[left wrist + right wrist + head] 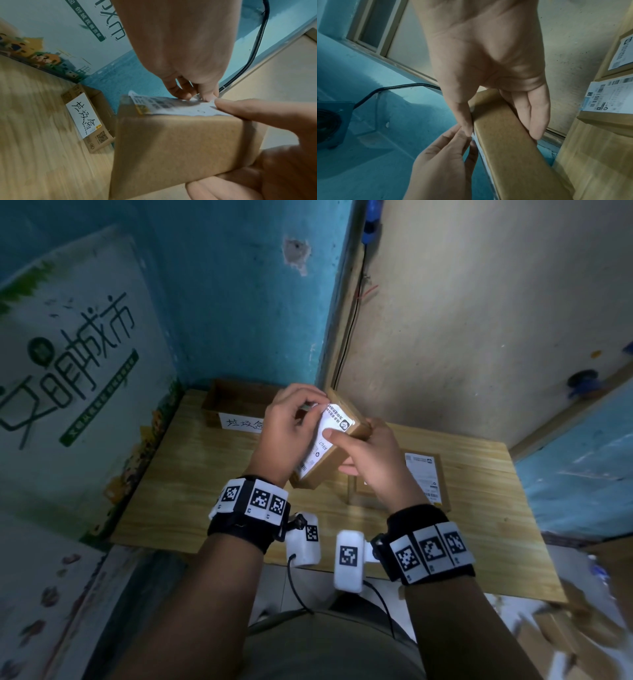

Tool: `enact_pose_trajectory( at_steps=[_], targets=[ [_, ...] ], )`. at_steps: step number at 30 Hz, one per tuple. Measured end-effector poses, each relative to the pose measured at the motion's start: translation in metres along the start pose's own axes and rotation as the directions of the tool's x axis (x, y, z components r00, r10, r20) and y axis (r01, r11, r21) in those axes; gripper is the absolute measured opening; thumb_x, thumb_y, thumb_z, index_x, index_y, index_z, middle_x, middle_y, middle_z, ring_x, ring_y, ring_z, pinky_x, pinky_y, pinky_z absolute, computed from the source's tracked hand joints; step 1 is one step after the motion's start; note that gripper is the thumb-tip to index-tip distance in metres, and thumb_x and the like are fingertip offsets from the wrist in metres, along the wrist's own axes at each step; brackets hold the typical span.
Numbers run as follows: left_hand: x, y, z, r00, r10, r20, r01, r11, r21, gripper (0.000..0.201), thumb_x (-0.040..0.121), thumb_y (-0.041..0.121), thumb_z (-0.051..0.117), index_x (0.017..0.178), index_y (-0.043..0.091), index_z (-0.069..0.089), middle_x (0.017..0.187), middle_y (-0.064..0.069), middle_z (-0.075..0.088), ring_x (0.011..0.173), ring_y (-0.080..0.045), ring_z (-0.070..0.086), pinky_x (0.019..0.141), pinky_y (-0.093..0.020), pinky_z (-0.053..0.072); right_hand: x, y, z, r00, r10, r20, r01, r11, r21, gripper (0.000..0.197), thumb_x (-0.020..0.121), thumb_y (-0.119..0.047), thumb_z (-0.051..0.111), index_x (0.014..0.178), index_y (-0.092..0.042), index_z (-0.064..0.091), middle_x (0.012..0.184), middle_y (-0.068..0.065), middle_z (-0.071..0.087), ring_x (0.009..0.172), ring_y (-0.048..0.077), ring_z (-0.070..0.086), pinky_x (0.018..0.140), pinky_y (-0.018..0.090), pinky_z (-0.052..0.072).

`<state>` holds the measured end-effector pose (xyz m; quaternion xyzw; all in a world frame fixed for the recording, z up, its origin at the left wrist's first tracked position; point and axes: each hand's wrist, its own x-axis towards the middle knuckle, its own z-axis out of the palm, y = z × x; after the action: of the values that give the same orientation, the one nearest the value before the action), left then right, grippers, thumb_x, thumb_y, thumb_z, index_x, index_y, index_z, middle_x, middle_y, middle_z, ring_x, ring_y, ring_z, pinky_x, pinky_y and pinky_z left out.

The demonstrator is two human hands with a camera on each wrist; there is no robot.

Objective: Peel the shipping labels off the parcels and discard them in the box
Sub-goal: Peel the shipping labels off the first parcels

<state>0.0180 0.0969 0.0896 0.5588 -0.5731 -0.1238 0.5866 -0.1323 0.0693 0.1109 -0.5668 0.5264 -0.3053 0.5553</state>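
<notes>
I hold a brown cardboard parcel tilted above the table. A white shipping label covers its upper face. My left hand pinches the label's far corner, which curls a little off the cardboard. My right hand grips the parcel from the right, thumb pressed on the label and fingers under the box. The left wrist view shows the label, the parcel and my left fingertips at the corner. The open discard box, with a handwritten white tag, stands at the table's far left.
Two more labelled parcels lie on the wooden table under my right hand; the right wrist view also shows these parcels. A poster leans on the blue wall at left. Loose cardboard lies on the floor at lower right.
</notes>
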Motion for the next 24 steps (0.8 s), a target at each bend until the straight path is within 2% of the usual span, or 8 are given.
enact_pose_trajectory(
  at_steps=[3,7,11,17,21,24],
  targets=[
    [0.0,0.0,0.0,1.0,0.007,0.006,-0.007,1.0,-0.008,0.009,0.091,0.001,0.062,0.095,0.003,0.071,0.101,-0.004,0.065,0.1,-0.016,0.061,0.091,-0.035,0.051,0.001,0.0,-0.003,1.0,0.005,0.03,-0.005,1.0,0.005,0.041,0.083,-0.025,0.082,0.117,-0.017,0.061,0.107,0.0,0.075,0.094,0.018,0.075,0.083,0.04,0.063],
    [-0.002,0.0,0.001,1.0,0.001,0.026,-0.001,1.0,-0.023,0.009,0.092,0.0,0.06,0.094,0.002,0.068,0.1,-0.006,0.062,0.097,-0.014,0.06,0.088,-0.027,0.05,0.002,0.002,-0.005,0.999,0.016,0.035,-0.016,1.0,-0.012,0.045,0.082,-0.025,0.083,0.119,-0.017,0.06,0.109,0.001,0.075,0.095,0.019,0.075,0.084,0.042,0.063],
    [-0.004,-0.002,0.002,0.997,-0.025,0.072,0.027,0.999,-0.025,0.008,0.094,0.003,0.06,0.095,0.006,0.067,0.096,-0.005,0.062,0.091,-0.012,0.058,0.083,-0.021,0.047,0.001,0.004,-0.009,0.999,0.031,0.045,-0.029,0.999,-0.029,0.046,0.083,-0.025,0.081,0.122,-0.018,0.058,0.111,0.0,0.073,0.097,0.018,0.074,0.081,0.038,0.063],
    [-0.008,0.0,0.002,0.987,-0.057,0.15,0.063,0.997,-0.035,0.008,0.095,0.005,0.058,0.099,0.005,0.065,0.096,-0.006,0.063,0.09,-0.016,0.06,0.082,-0.025,0.049,-0.001,0.008,-0.02,0.995,0.038,0.091,-0.035,0.999,-0.033,0.042,0.085,-0.023,0.079,0.12,-0.015,0.057,0.11,0.0,0.073,0.093,0.014,0.074,0.068,0.025,0.062],
    [-0.005,0.005,0.006,0.98,-0.087,0.179,0.096,0.994,-0.044,0.008,0.096,0.005,0.058,0.098,0.004,0.065,0.095,-0.007,0.064,0.088,-0.018,0.061,0.08,-0.029,0.05,0.004,0.007,-0.03,0.989,0.052,0.138,-0.051,0.999,-0.009,0.036,0.086,-0.022,0.078,0.115,-0.02,0.057,0.109,0.0,0.074,0.092,0.016,0.075,0.072,0.029,0.063],
    [-0.001,0.011,0.009,0.982,-0.115,0.151,0.125,0.99,-0.059,0.007,0.096,0.006,0.058,0.097,0.005,0.065,0.092,-0.008,0.066,0.087,-0.021,0.063,0.079,-0.033,0.052,0.015,-0.003,-0.04,0.979,0.047,0.198,-0.04,0.998,-0.039,0.035,0.085,-0.021,0.079,0.113,-0.021,0.057,0.105,0.002,0.075,0.089,0.018,0.075,0.072,0.031,0.062]
  ],
)
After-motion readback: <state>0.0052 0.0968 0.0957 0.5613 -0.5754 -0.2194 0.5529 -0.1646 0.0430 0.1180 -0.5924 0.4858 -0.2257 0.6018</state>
